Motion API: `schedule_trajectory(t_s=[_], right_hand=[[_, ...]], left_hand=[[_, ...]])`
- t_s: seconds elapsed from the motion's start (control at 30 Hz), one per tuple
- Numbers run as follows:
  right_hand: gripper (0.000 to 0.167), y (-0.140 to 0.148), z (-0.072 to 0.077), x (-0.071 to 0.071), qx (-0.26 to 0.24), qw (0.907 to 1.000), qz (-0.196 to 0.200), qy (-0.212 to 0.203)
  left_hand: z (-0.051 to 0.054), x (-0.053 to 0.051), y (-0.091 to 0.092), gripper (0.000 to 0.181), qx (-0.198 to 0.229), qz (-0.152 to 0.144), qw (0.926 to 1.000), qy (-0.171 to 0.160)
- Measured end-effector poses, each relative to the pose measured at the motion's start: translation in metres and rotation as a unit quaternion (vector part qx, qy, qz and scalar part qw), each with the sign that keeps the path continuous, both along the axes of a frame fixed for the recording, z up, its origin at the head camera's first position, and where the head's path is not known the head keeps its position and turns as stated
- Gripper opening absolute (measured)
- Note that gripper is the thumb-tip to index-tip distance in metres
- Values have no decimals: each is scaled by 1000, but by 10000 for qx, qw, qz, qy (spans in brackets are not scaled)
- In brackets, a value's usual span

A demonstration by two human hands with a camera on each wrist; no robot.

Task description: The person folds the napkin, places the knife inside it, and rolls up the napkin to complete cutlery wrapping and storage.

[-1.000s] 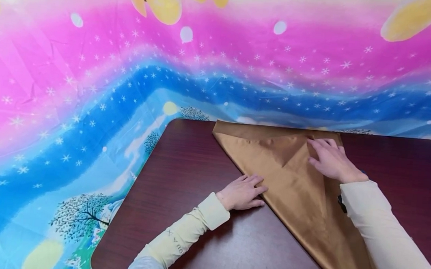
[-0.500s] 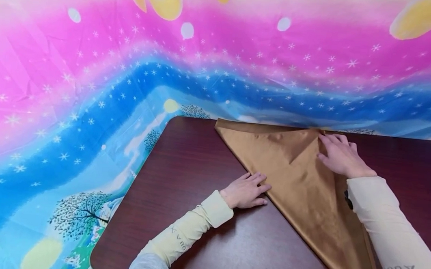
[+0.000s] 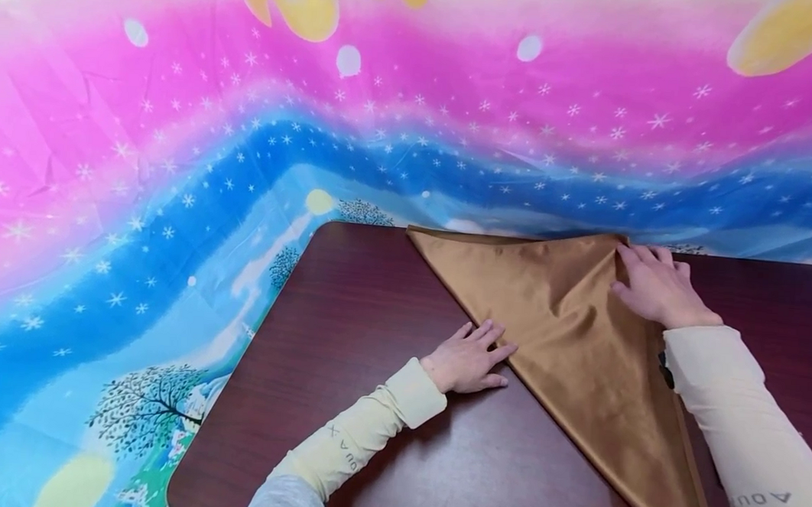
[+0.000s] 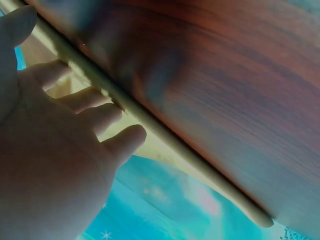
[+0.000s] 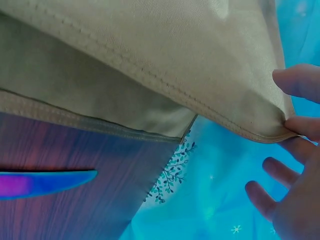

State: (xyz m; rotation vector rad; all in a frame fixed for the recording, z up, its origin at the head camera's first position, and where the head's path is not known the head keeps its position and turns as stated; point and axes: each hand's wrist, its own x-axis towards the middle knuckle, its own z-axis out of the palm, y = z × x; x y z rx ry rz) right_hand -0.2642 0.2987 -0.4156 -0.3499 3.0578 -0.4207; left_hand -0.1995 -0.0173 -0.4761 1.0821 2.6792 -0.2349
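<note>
A shiny brown satin cloth (image 3: 566,361), folded over into a triangle, lies on the dark wood table. My left hand (image 3: 465,360) rests with spread, straight fingers on its slanting folded edge; the left wrist view shows the fingertips along that fold (image 4: 175,147). At the far side, my right hand (image 3: 666,286) pinches a corner of the upper layer. From the right wrist view, this hemmed corner (image 5: 270,132) sits between the fingers of the right hand (image 5: 300,170), lifted apart from the lower layer (image 5: 125,102). Small creases run across the cloth near the raised corner.
The table (image 3: 333,326) has rounded corners, and the cloth reaches its far edge. Behind it hangs a pink and blue backdrop (image 3: 198,143) with snowflakes and trees. A blue and purple glossy shape (image 5: 45,184) of unclear kind appears in the right wrist view.
My right hand has moved right and slightly away, drawing the upper corner to the far edge over the lower layer. The left hand has shifted only slightly along the fold.
</note>
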Motion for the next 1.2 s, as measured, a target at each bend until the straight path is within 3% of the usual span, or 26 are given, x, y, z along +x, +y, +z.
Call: schedule_trajectory(t_s=[0.83, 1.2], right_hand=[[72, 11, 8, -6, 198, 9993, -275, 149], [78, 16, -5, -10, 176, 9987, -317, -366]], left_hand=[[5, -3, 11, 67, -34, 57, 10000, -58], [3, -5, 14, 66, -90, 40, 9999, -60]])
